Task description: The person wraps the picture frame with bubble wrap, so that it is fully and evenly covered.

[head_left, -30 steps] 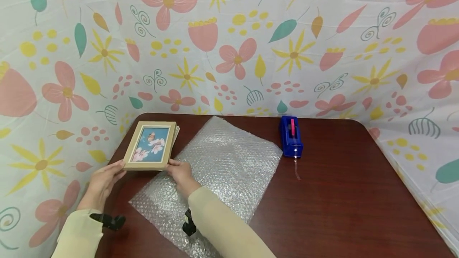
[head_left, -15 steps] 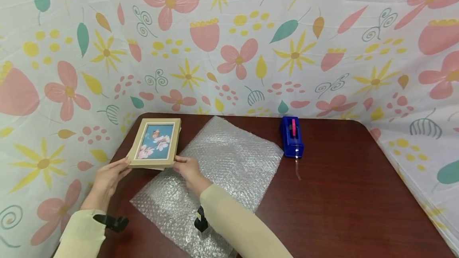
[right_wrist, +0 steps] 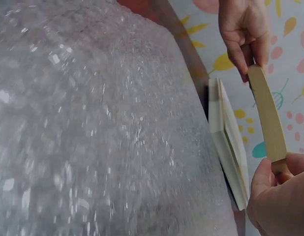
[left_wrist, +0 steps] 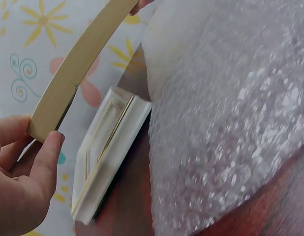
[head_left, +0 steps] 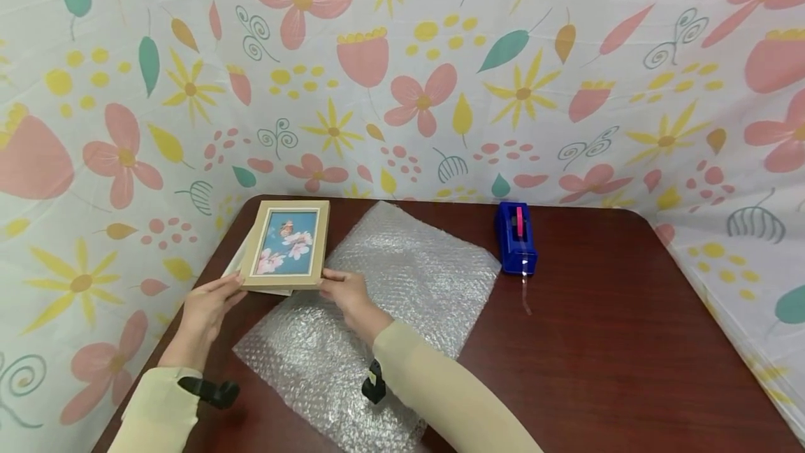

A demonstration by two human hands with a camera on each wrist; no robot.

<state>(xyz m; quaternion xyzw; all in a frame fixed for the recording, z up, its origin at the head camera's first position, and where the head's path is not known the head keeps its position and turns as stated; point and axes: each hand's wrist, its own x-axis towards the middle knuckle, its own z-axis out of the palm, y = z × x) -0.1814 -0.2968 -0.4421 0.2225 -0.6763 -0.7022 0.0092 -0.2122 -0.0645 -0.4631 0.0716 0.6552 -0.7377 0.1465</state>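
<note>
A picture frame (head_left: 319,243) with a light wooden border and a blossom picture is held in the air by both hands. My left hand (head_left: 207,306) pinches its near left corner, thumb against the edge in the left wrist view. My right hand (head_left: 353,297) grips the near right corner. Below it, a white picture frame (left_wrist: 115,147) lies on the table, mostly covered in the head view. To the right, a sheet of bubble wrap (head_left: 415,278) is spread out, its left edge close beside the white frame.
A blue tape dispenser (head_left: 517,240) stands beyond the right corner of the bubble wrap, with a strip of tape hanging from its front. The dark wooden table (head_left: 604,327) reaches a floral cloth (head_left: 415,33) at the back and sides.
Both hands have moved to the right, carrying the wooden picture frame off the white one, whose left side now shows. The bubble wrap stays where it was.
</note>
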